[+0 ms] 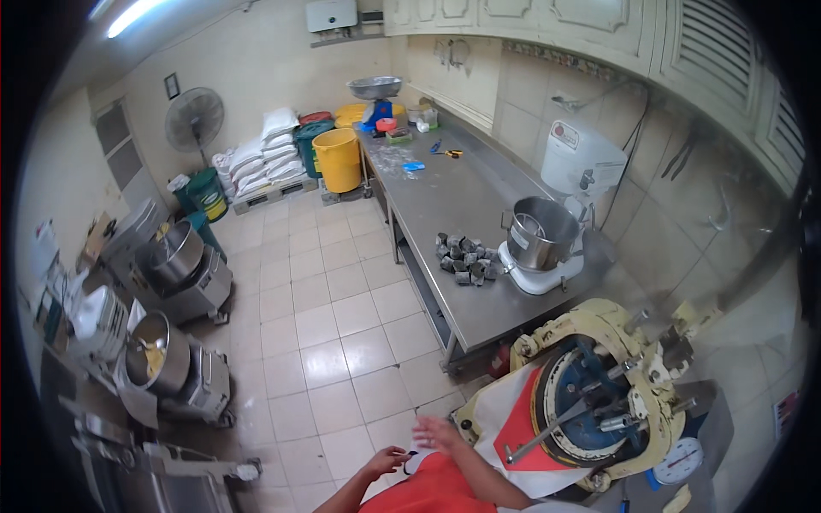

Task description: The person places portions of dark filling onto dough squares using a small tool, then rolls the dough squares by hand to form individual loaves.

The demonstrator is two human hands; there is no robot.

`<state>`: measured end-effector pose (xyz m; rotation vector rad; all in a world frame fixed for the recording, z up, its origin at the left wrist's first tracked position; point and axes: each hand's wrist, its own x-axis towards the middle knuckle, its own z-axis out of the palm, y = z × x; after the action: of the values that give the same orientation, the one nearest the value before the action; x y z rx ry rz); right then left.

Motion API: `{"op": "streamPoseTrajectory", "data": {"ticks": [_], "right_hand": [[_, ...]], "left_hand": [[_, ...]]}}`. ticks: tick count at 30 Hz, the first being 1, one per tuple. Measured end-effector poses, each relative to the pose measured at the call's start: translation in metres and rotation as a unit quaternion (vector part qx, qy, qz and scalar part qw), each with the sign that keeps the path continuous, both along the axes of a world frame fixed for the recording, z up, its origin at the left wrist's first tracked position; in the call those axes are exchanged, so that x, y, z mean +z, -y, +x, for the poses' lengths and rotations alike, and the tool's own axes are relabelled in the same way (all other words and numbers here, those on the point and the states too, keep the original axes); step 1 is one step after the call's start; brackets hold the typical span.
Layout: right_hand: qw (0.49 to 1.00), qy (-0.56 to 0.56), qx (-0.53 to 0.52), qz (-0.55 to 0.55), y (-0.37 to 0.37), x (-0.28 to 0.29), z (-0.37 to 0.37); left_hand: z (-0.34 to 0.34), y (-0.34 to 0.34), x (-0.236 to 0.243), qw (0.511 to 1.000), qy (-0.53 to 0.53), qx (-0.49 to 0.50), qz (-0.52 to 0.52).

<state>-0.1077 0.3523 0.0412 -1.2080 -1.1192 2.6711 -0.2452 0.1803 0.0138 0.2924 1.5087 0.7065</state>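
Observation:
Both of my hands are in front of my red clothing at the bottom of the view. My left hand (pixel 387 462) has its fingers loosely bent and apart, with nothing plainly held. A small dark spot shows just by its fingertips, too small to make out. Higher and to the right, my right hand (pixel 438 433) is stretched out with fingers spread, slightly blurred and holding nothing visible. Nearest to it is a heavy cream and blue machine (pixel 590 398) with a round head and a long metal lever (pixel 547 434). A red and white sheet (pixel 517 432) lies at its near side.
A steel table (pixel 479 201) runs along the right, bearing a pile of small grey metal molds (pixel 466 259), a stand mixer (pixel 543 244) and pliers (pixel 449 154). Two floor mixers (pixel 175 256) stand left. A yellow bin (pixel 338 161) and white sacks (pixel 276 128) are at the back.

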Motion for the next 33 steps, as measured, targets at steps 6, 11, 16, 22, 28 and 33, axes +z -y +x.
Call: {"op": "streamPoseTrajectory", "data": {"ticks": [6, 11, 16, 22, 28, 33], "right_hand": [[0.979, -0.023, -0.145, 0.139, -0.169, 0.047, -0.102], [0.867, 0.134, -0.197, 0.437, -0.309, 0.066, -0.125], [0.711, 0.290, -0.081, 0.636, -0.440, 0.096, -0.184], [0.641, 0.427, 0.138, 0.622, -0.561, 0.078, -0.241], [0.676, 0.462, 0.280, 0.501, -0.601, 0.072, -0.273], [0.732, 0.439, 0.142, 0.501, -0.625, 0.060, -0.277]], "left_hand": [[-0.157, -0.107, -0.002, 0.981, -0.189, -0.045, 0.008], [-0.239, -0.306, 0.045, 0.904, -0.393, -0.139, 0.095], [-0.289, -0.511, 0.073, 0.737, -0.603, -0.135, 0.273], [-0.281, -0.662, 0.088, 0.671, -0.570, -0.346, 0.324], [-0.310, -0.719, 0.073, 0.667, -0.438, -0.504, 0.330], [-0.321, -0.774, 0.062, 0.696, -0.379, -0.513, 0.332]]}}
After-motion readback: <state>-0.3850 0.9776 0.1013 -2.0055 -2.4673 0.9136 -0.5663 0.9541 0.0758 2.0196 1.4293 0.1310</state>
